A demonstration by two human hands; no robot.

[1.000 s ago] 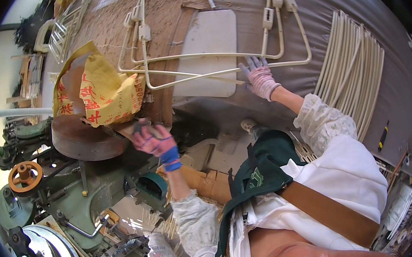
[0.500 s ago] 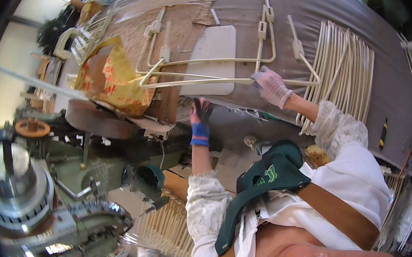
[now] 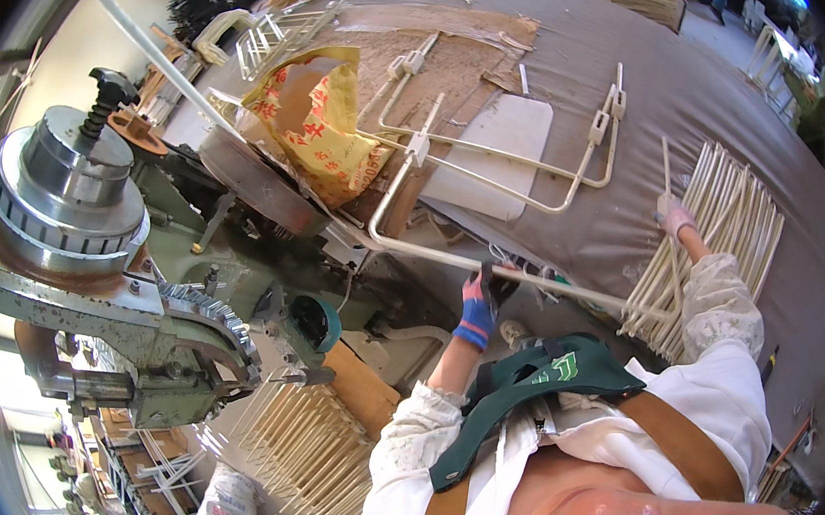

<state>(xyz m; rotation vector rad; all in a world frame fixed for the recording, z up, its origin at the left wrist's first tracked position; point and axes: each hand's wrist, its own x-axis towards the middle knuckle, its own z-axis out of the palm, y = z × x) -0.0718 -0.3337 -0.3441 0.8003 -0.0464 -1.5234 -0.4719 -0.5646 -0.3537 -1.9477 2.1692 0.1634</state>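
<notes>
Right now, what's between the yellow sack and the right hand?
In the head view, between yellow sack and right hand: bent white rod frames lying over a pale flat panel on the grey table.

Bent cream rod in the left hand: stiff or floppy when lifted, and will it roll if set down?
Probably stiff: the bent rod spans from the left hand toward the machine without visible sag. It looks like thin metal stock, so likely light for its length, though awkward and tip-heavy held near one end. The bend near its far end should keep it from rolling on the grey table.
</notes>
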